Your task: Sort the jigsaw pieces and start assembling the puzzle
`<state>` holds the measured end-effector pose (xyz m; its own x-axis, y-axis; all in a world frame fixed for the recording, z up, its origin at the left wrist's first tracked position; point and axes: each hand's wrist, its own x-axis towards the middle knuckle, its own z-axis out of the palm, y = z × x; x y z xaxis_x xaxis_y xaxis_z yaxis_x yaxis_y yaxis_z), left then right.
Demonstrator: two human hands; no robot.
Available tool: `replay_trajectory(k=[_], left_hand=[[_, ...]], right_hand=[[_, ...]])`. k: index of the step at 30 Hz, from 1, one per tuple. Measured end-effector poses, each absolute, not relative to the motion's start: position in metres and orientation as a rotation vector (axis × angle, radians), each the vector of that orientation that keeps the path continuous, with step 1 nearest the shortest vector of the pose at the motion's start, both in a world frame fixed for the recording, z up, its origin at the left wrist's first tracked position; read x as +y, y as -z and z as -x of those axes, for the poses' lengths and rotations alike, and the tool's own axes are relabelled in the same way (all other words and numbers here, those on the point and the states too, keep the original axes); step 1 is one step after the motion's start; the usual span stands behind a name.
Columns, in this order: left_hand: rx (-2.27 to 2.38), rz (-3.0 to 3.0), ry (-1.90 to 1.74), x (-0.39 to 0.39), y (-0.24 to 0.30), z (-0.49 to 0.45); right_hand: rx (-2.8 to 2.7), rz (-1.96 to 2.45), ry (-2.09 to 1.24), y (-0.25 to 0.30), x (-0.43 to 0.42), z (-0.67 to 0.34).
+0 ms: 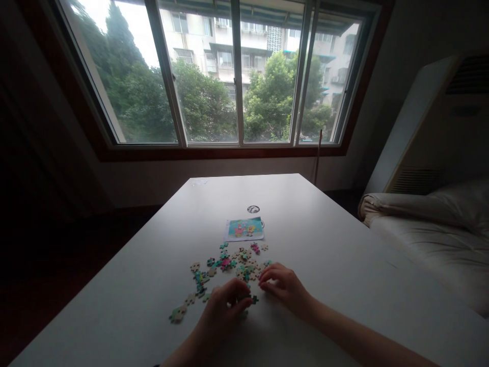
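My left hand [227, 302] is over the near side of a scattered heap of jigsaw pieces [248, 270]. Its thumb and fingers close on a jigsaw piece [254, 299], whose dark green edge shows past the fingertips. Just to the right, my right hand [284, 286] rests at the heap's edge with fingers curled and thumb near the index finger. Whatever lies between those fingertips is too small to make out. Some pieces show coloured print, others a plain tan back. Behind the heap lies a picture card [244, 229] with pink and yellow cartoon figures on blue-green.
The white table [328, 244] reaches toward a wide window [237, 81]. A round black-and-white item [253, 209] lies beyond the card. More loose pieces [178, 313] spread left. A pale sofa [420, 229] stands right of the table, near a tall white appliance [416, 122].
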<state>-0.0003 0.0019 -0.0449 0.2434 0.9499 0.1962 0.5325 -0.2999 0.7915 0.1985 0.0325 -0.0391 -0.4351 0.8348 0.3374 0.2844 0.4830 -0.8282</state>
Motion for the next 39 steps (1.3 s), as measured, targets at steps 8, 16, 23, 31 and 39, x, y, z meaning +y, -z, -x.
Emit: replay_trajectory(k=[8,16,23,31,39], left_hand=[[1.199,-1.872,-0.895,-0.001,0.047,-0.001],[1.182,-1.817,-0.910,-0.004,0.053,-0.002],[1.187,-1.752,-0.871,-0.003,0.045,-0.005],[1.206,-1.688,-0.850,0.001,0.049,-0.005],[1.223,-1.562,-0.804,0.008,0.054,-0.008]], right_hand=[[-2.139,0.707,-0.771,0.034,0.024,-0.196],[-2.120,0.625,-0.720,0.032,0.019,-0.195],[-2.127,0.582,-0.728,0.030,0.017,-0.197],[-2.109,0.591,-0.724,0.029,0.020,-0.199],[-2.082,0.613,-0.818,0.034,0.028,-0.201]])
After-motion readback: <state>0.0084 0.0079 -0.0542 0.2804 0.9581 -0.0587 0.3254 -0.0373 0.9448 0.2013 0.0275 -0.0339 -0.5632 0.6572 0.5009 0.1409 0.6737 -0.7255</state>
